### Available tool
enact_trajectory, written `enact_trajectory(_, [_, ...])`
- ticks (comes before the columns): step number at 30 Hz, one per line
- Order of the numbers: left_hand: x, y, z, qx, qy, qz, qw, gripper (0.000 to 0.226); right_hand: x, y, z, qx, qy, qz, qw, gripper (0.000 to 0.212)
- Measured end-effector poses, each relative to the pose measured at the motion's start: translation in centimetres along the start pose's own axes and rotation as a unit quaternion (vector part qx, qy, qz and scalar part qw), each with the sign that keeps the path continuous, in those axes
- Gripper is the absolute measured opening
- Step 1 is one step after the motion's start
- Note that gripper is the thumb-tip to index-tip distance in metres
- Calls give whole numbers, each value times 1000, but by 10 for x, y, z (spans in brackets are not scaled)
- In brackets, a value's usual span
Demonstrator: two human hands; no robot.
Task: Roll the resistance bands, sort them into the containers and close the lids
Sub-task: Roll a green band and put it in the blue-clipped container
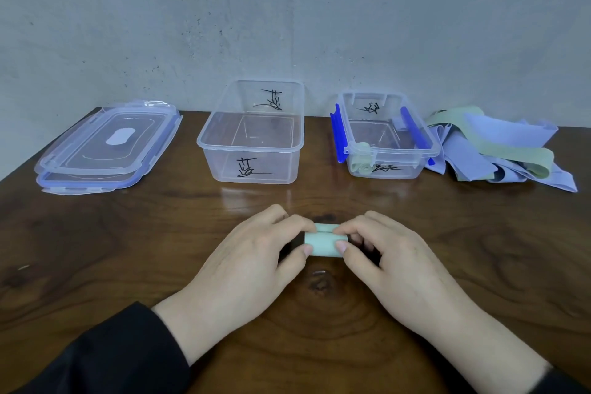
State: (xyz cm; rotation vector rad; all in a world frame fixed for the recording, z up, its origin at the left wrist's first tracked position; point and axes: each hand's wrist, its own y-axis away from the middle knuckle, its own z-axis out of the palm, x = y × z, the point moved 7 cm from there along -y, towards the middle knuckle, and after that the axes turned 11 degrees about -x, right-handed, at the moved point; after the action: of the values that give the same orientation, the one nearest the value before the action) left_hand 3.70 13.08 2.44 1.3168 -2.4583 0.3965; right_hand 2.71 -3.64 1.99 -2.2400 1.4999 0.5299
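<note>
A pale green resistance band [325, 241], rolled into a short cylinder, lies on the wooden table near me. My left hand [252, 261] pinches its left end and my right hand [393, 262] pinches its right end. Behind it stands a larger clear container [220, 150], open, with nothing inside. To its right a smaller clear container [425, 147] with blue clips holds a rolled green band [361, 165] in its front left corner. A heap of loose lilac and green bands [499, 147] lies at the far right.
Two clear lids with blue seals [105, 147] are stacked at the back left of the table [96, 249]. A grey wall rises right behind the containers. The table's left edge runs diagonally near the lids.
</note>
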Motion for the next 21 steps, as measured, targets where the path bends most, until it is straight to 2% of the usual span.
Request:
enact_trajectory(2, [-3,-4,-1,4,2,-2,1000,26,-2,-2,-1,9,17,4,1000,21])
enact_trajectory(5, [-7,-9,-4,10,11,-1,1000,23,-6,-6,-3,29,32,-5,999,15])
enact_trajectory(9, [-9,-17,-7,24,34,5,999,10,-1,-13,-5,45,34,6,998,21])
enact_trajectory(12, [-10,-22,-9,26,17,9,999,16,4,-18,-4,42,42,14,998,27])
enact_trajectory(16, [-11,-28,-5,2,-54,9,999,37,5,-22,-1,21,41,2,999,39])
enact_trajectory(21, [-11,-36,-3,0,-67,7,998,36,0,-27,3,-1,73,-23,997,42])
